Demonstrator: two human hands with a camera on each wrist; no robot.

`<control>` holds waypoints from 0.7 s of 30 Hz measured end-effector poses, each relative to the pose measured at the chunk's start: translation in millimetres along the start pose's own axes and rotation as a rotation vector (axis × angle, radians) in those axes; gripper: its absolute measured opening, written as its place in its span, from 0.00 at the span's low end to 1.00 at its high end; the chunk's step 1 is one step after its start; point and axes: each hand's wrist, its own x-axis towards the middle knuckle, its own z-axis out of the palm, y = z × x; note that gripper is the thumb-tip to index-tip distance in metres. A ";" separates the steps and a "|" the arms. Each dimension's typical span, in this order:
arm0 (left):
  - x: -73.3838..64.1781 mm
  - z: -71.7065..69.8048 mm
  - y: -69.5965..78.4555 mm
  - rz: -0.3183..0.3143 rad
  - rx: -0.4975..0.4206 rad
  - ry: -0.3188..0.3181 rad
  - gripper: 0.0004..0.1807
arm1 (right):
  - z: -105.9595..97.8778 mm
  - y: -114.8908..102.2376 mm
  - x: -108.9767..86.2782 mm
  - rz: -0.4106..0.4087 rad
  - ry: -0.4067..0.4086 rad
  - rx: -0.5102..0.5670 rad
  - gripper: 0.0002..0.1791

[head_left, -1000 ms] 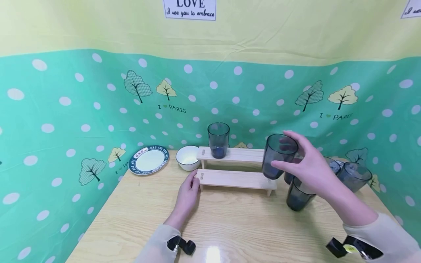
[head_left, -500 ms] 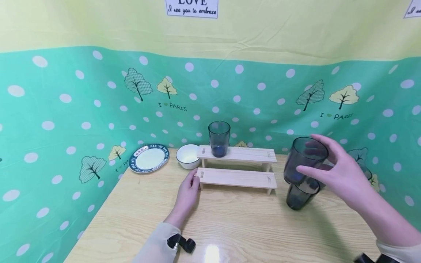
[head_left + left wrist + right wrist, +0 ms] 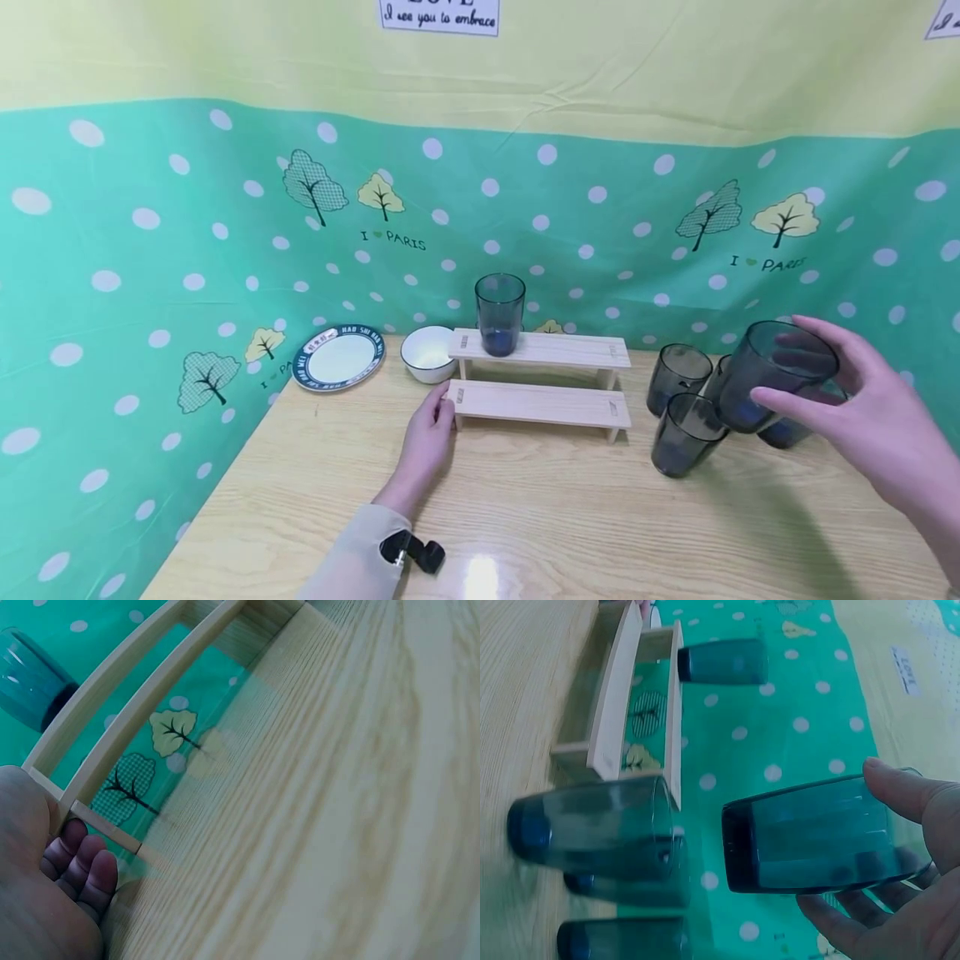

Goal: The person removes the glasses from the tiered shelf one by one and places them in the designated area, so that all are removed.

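My left hand (image 3: 426,435) grips the left end of a two-tier wooden shelf (image 3: 540,403); its fingers curl under the lower board in the left wrist view. On the upper tier, near its left end, one dark tinted glass (image 3: 499,315) stands upright. My right hand (image 3: 873,408) holds another dark glass (image 3: 810,838) between thumb and fingers, tilted and above the table. Below and beside it stand several similar glasses, among them a front glass (image 3: 686,435) and a back glass (image 3: 677,379). The held glass partly hides some of them.
A white bowl (image 3: 429,350) sits left of the shelf, touching or close to its upper end. A blue-rimmed plate (image 3: 339,360) lies further left. A patterned cloth (image 3: 525,192) hangs behind and at both sides of the wooden table (image 3: 555,508).
My right hand has carried the held glass rightward from beside the shelf's right end to over the group of glasses. The left hand stays on the shelf.
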 end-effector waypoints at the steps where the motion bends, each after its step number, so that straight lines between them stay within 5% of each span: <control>1: 0.2 -0.1 0.0 0.000 -0.001 -0.002 0.27 | -1.8 3.7 -1.2 0.001 0.015 0.010 0.57; 8: -1.4 -1.4 0.7 0.003 0.003 -0.006 0.27 | -7.2 33.0 -8.6 0.024 0.138 0.049 0.57; 18: -2.0 -1.5 3.3 0.000 0.010 -0.006 0.27 | -6.0 73.4 -16.4 0.020 0.163 0.110 0.60; 21: -1.8 -1.5 3.3 0.000 0.004 -0.007 0.27 | -5.0 82.8 -18.2 0.074 0.151 0.091 0.61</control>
